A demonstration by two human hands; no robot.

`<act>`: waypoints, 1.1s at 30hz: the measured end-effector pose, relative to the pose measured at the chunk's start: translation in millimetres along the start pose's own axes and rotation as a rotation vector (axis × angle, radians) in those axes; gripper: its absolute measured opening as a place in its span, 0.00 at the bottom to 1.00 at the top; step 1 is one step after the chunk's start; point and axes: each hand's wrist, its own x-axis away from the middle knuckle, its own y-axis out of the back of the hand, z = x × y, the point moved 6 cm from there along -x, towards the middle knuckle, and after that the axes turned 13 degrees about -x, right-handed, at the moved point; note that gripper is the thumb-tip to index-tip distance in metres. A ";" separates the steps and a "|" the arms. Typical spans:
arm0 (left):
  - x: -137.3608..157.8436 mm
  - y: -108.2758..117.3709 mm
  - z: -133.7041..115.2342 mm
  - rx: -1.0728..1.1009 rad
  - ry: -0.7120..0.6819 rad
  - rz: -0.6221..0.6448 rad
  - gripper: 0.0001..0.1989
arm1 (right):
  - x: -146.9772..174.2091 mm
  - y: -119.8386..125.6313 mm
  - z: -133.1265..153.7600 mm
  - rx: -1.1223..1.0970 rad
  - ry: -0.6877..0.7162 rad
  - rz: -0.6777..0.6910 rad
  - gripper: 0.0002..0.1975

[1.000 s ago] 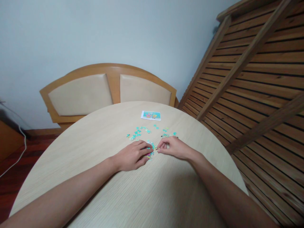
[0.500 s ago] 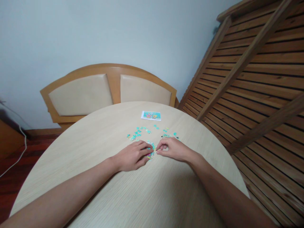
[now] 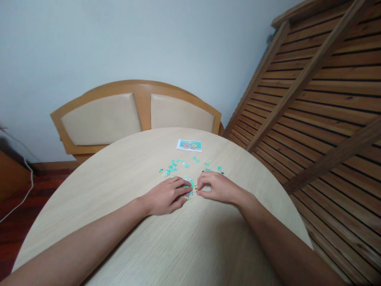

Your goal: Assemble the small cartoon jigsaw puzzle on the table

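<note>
A partly joined jigsaw puzzle (image 3: 190, 186) in turquoise, yellow and pink lies on the table between my hands. My left hand (image 3: 168, 195) rests over its left side, fingers stretched out and lying on it, hiding part of it. At the right edge of the puzzle, my right hand (image 3: 218, 186) is in a pinch, thumb and forefinger closed on a small puzzle piece (image 3: 196, 187), mostly hidden by the fingertips. Loose puzzle pieces (image 3: 172, 167) are scattered just beyond my left hand, and several others (image 3: 219, 168) lie beyond my right hand, partly covered by it.
The round pale wooden table (image 3: 125, 159) carries a printed picture card (image 3: 189, 145) behind the pieces. A padded headboard (image 3: 102, 119) stands past the table's far edge. On the right leans a slatted wooden frame (image 3: 312, 103). A white cable (image 3: 28, 190) hangs at the left.
My right hand's fingers have drawn together into a rounder pinch at the puzzle's right edge. My left hand has stayed in place.
</note>
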 end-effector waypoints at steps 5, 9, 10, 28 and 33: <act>0.5 1.4 -0.1 0.011 0.004 -0.008 0.19 | 0.6 -0.7 0.1 0.044 0.027 0.029 0.04; 0.3 2.8 -0.5 0.019 0.005 -0.015 0.18 | 0.7 -1.8 -2.9 0.074 0.032 0.068 0.06; 0.2 3.1 -0.6 0.021 0.002 -0.021 0.18 | 0.8 -1.8 -3.0 0.075 0.034 0.073 0.06; 0.1 2.1 -0.7 0.018 -0.004 -0.021 0.19 | -0.2 0.4 10.0 0.039 0.009 0.051 0.04; 0.9 0.6 0.4 0.003 0.005 -0.025 0.18 | 5.1 28.2 -19.1 0.072 -0.121 -0.237 0.08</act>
